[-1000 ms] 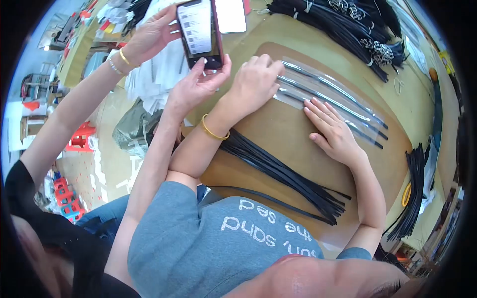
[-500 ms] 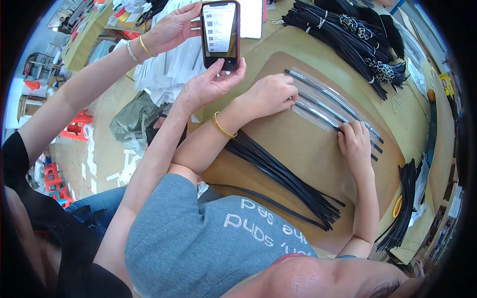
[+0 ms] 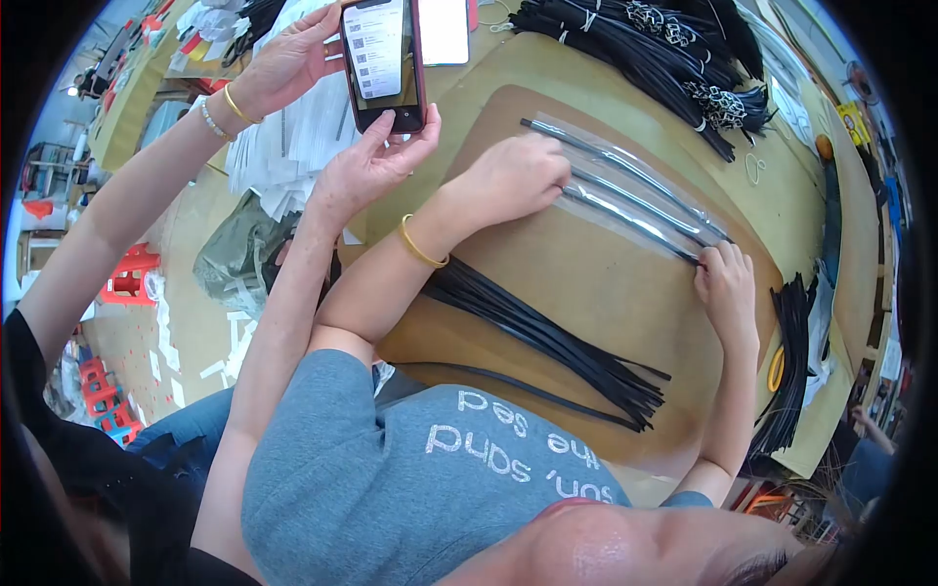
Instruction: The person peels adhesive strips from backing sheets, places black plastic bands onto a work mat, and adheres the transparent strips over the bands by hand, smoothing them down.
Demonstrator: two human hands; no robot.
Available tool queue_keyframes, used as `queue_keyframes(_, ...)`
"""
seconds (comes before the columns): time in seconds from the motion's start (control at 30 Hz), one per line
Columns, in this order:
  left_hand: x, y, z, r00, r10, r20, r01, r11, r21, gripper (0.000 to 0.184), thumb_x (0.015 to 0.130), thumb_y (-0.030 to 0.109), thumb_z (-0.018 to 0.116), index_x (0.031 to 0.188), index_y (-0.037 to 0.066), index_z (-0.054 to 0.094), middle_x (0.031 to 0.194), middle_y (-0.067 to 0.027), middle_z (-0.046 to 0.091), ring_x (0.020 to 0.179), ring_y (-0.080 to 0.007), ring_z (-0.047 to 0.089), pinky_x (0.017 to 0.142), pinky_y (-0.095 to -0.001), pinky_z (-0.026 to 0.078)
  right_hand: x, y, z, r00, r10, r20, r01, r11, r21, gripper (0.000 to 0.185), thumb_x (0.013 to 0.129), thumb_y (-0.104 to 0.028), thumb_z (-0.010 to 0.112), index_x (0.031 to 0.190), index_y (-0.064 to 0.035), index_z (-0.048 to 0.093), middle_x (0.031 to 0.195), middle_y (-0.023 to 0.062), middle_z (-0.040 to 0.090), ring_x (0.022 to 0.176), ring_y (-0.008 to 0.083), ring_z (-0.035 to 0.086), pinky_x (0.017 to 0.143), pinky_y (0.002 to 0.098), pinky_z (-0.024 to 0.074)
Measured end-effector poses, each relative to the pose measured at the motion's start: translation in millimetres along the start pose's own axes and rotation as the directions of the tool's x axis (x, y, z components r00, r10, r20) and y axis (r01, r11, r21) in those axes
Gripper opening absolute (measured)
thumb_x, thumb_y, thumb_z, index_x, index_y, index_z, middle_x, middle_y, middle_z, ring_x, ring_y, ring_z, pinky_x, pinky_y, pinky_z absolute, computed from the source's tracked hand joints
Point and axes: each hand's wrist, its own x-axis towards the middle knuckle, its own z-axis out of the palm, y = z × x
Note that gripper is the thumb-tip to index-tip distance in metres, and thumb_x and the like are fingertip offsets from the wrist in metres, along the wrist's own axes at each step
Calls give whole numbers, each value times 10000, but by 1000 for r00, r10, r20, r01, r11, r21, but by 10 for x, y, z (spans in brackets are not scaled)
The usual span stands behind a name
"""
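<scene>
Several thin black strips [image 3: 625, 159] lie side by side under glossy clear plastic film [image 3: 625, 210] on a brown board [image 3: 576, 283]. My left hand [image 3: 518, 176], with a gold bangle at its wrist, is closed at the left end of the nearest strip; its fingertips are partly hidden. At the strips' right ends, my right hand [image 3: 728, 283] pinches the nearest strip. A bundle of loose black strips [image 3: 547, 337] lies on the board in front of me.
At my left, another person's hands [image 3: 366, 166] hold a phone [image 3: 383, 68]. Black cord bundles [image 3: 635, 59] lie at the back right. More black strips [image 3: 787, 361] and a yellow-orange ring [image 3: 776, 371] sit at the right edge. White paper strips [image 3: 293, 146] are heaped at the left.
My right hand has moved right along the strips to their ends, which stuck out past it before. My left hand stays at the left end. The whole view has shifted slightly.
</scene>
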Motion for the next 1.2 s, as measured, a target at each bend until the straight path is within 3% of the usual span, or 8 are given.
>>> queue_keyframes(0.2, -279, -201, -276, 978, -199, 58, 199, 980, 8, 124, 799, 83, 673, 915, 37, 662, 908, -113, 629, 888, -292, 631, 805, -381, 522, -575, 331, -125, 971, 232, 59, -204, 932, -300, 189, 783, -92, 678, 960, -44, 634, 951, 108, 603, 931, 287, 575, 810, 403, 436)
queue_keyframes(0.23, -271, -187, -255, 983, -175, 46, 175, 985, 11, 127, 800, 53, 671, 926, 47, 658, 894, -113, 618, 878, -295, 631, 796, -391, 524, -536, 83, -219, 980, 174, -99, -187, 971, -147, 279, 787, -112, 711, 1049, -34, 655, 994, 116, 632, 930, 299, 591, 821, 415, 451)
queue_keyframes(0.37, -247, -19, -209, 990, -143, -8, 143, 982, 124, 112, 808, 55, 676, 916, 53, 644, 879, -109, 605, 879, -297, 629, 794, -397, 522, -422, -1006, -415, 998, -36, -55, 59, 864, 501, 368, 785, -174, 781, 1108, -47, 659, 955, 118, 630, 851, 326, 590, 770, 421, 479)
queue_keyframes(0.53, -296, 114, -315, 987, -153, 47, 149, 986, 73, 124, 836, 121, 687, 936, 64, 643, 897, -102, 610, 895, -293, 624, 815, -393, 509, -520, -1371, -217, 976, -200, -89, 218, 840, 497, 252, 728, -104, 779, 946, -39, 669, 839, 91, 574, 772, 261, 573, 664, 371, 456)
queue_keyframes(0.73, -491, 554, -521, 861, 4, 508, 180, 933, -313, 198, 916, 254, 677, 1005, 77, 686, 908, -111, 631, 940, -283, 613, 862, -384, 484, -540, -1340, -282, 991, -46, -128, 113, 805, 583, 178, 752, 36, 714, 895, -20, 624, 853, 119, 589, 764, 296, 579, 661, 389, 468)
queue_keyframes(1.03, -742, 559, -637, 959, -121, 255, 232, 853, -468, 171, 928, 188, 652, 943, 26, 704, 878, -141, 675, 842, -304, 654, 772, -394, 519, -385, -1076, -358, 963, 269, 7, -191, 668, 720, 98, 832, 31, 681, 899, -30, 642, 792, 108, 585, 718, 288, 588, 636, 376, 472)
queue_keyframes(1.13, -743, 298, -653, 975, -210, 68, 220, 954, -206, 189, 909, 208, 669, 945, 26, 705, 858, -149, 675, 836, -308, 657, 756, -388, 518, -205, -936, -6, 971, 69, -229, 20, 931, 365, 106, 810, -4, 706, 883, -42, 639, 794, 94, 568, 757, 274, 582, 670, 378, 471)
queue_keyframes(1.2, -704, 6, -800, 891, -444, -92, 431, 893, -131, 229, 873, 259, 707, 919, 35, 708, 860, -149, 675, 832, -315, 654, 752, -401, 517, -158, -932, 101, 960, 40, -276, 30, 969, 246, 123, 788, -50, 730, 868, -54, 638, 840, 85, 576, 832, 269, 584, 724, 389, 466)
